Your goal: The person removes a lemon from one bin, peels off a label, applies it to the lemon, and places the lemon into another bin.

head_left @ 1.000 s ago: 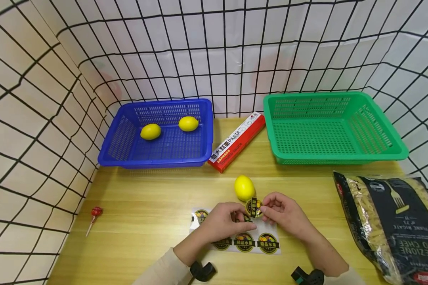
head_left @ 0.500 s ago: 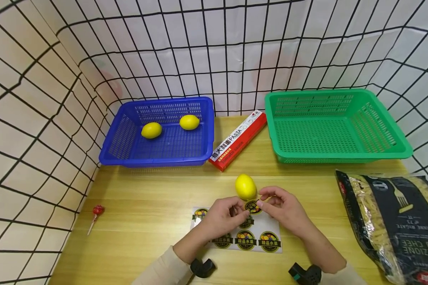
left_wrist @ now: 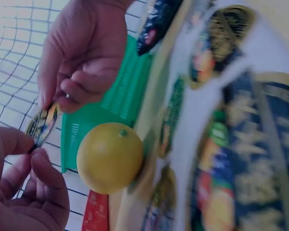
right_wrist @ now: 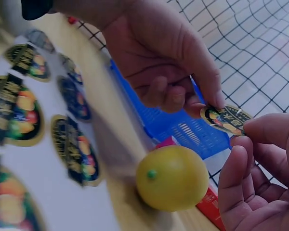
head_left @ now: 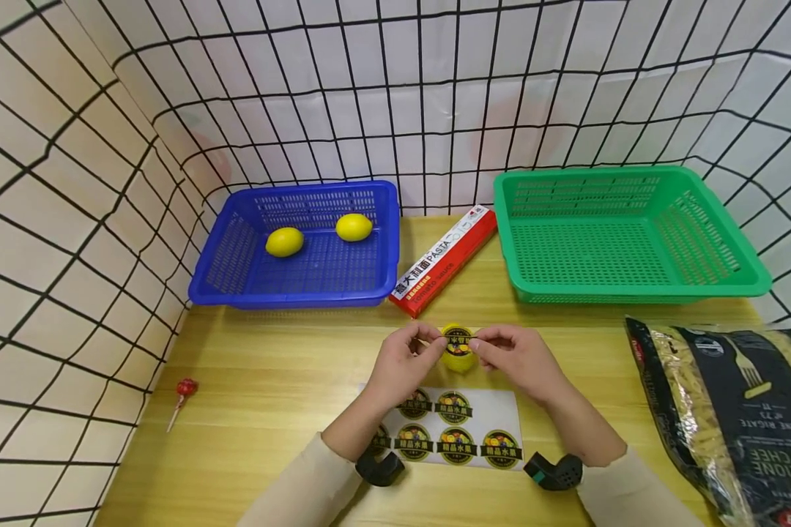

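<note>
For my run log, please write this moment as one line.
left hand: pinches sticker | right hand: pinches sticker | sticker: just above lemon | lemon: on table

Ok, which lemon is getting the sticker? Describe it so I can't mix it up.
Start at the wooden table. In front of the red pasta box, beyond the sticker sheet, sits one lemon. Unlike the two in the blue basket, it lies loose on the table, both hands holding a sticker above it.
</note>
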{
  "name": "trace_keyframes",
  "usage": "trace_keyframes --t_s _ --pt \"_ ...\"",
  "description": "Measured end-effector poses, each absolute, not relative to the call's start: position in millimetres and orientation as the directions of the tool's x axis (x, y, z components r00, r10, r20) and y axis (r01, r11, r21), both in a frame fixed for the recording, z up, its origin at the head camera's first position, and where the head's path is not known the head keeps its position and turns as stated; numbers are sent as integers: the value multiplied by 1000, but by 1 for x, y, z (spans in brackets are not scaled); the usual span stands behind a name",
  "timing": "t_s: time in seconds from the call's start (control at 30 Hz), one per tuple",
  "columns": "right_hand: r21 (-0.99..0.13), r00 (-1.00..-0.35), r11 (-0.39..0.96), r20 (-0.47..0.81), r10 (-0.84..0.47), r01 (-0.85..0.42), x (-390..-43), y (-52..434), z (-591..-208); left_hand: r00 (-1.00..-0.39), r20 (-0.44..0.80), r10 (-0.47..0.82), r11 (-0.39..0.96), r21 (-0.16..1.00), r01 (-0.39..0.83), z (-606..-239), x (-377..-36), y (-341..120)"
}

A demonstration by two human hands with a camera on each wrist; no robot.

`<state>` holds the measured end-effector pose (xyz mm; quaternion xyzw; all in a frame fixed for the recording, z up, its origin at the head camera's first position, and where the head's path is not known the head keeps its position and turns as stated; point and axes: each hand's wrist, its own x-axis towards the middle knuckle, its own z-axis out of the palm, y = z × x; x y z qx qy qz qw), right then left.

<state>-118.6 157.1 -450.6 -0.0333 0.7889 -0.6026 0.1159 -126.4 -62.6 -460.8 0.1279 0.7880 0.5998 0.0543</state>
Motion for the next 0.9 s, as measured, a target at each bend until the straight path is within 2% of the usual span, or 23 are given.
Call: trace_keyframes --t_s 0.13,0.27,0.57,0.9 --pt "-963 -969 250 -152 -197 100 -134 155 -449 -981 35 190 156 986 66 -459 -135 -58" --pt "-970 -963 217 -155 -222 106 -145 156 -449 -986 5 166 87 996 20 -461 -138 -57" --pt "-975 -955 184 -171 -245 127 -152 160 -455 -984 -88 158 58 995 -80 -473 -141 -57" --pt "-970 -943 175 -211 -257 169 -154 164 -466 -978 -139 153 34 990 -135 -478 -145 -54"
